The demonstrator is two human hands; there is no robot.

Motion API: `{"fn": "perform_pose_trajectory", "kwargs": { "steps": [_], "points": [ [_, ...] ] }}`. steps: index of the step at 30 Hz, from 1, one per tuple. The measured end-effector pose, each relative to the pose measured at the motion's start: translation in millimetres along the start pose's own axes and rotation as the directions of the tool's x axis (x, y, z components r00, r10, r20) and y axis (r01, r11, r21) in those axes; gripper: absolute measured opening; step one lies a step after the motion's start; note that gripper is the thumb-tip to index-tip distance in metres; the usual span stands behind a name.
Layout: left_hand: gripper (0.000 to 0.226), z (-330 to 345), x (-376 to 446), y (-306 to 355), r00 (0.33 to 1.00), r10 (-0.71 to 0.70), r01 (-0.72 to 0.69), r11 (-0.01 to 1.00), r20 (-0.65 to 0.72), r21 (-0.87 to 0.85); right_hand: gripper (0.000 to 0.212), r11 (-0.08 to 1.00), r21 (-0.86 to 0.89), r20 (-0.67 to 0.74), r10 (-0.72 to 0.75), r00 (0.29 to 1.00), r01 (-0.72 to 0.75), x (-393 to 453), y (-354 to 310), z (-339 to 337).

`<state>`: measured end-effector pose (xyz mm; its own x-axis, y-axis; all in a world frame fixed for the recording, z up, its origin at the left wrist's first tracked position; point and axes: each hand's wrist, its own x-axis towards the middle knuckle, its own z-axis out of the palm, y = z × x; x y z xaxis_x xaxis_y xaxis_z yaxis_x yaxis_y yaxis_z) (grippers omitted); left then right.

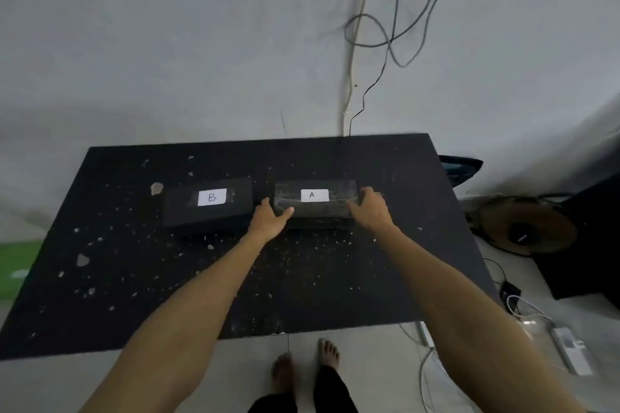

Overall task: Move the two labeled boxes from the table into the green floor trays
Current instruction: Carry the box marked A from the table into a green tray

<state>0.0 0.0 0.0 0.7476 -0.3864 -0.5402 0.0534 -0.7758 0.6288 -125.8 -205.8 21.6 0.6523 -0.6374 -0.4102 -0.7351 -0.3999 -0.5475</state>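
Two dark boxes lie side by side on the black table [134, 278]. Box A [318, 209], with a white label marked A, is the right one. Box B [208, 211], with a white label marked B, rests to its left. My left hand [270, 220] presses against box A's left end, thumb on its top edge. My right hand [370, 208] wraps its right end. The box sits flat on the table between both hands. A green tray [16, 261] shows only as a strip at the far left, below the table's edge.
The table top is speckled with pale chips and crumbs. Cables hang down the wall behind it. To the right on the floor are a round fan base [526, 228], a dark cabinet [587, 238] and loose white cables [536, 322]. My bare feet [305, 365] stand at the table's front edge.
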Motion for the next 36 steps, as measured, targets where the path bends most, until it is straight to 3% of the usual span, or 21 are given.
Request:
{"fn": "perform_pose_trajectory", "kwargs": {
  "steps": [8, 12, 15, 19, 26, 30, 36],
  "points": [
    [0.092, 13, 35, 9, 0.987, -0.162, 0.154, 0.944, -0.004, -0.291, 0.069, 0.963, 0.209, 0.117, 0.146, 0.982, -0.168, 41, -1, 25],
    [0.077, 17, 41, 13, 0.983, -0.175, 0.151, 0.949, -0.062, -0.277, 0.073, 0.94, 0.286, 0.043, 0.183, 0.982, -0.188, 41, -1, 31],
    [0.076, 8, 34, 22, 0.963, -0.166, 0.103, 0.954, -0.211, -0.283, 0.084, 0.956, 0.276, -0.076, 0.123, 0.989, -0.098, 36, -12, 20],
    [0.089, -24, 15, 55, 0.907, -0.09, -0.079, 0.923, -0.412, -0.376, 0.09, 0.94, 0.332, -0.204, -0.005, 0.979, 0.074, 25, -51, -13],
    [0.099, -87, -32, 114, 0.765, 0.024, -0.356, 0.849, -0.644, -0.392, 0.092, 0.818, 0.417, -0.434, -0.204, 0.878, 0.396, -10, -135, -74],
    [0.084, -111, -62, 136, 0.668, 0.088, -0.47, 0.819, -0.739, -0.328, 0.092, 0.74, 0.451, -0.486, -0.266, 0.832, 0.5, -31, -162, -100],
    [0.063, -134, -92, 153, 0.588, 0.119, -0.598, 0.731, -0.8, -0.33, 0.082, 0.633, 0.515, -0.521, -0.306, 0.797, 0.579, -53, -177, -117]
  ]
}}
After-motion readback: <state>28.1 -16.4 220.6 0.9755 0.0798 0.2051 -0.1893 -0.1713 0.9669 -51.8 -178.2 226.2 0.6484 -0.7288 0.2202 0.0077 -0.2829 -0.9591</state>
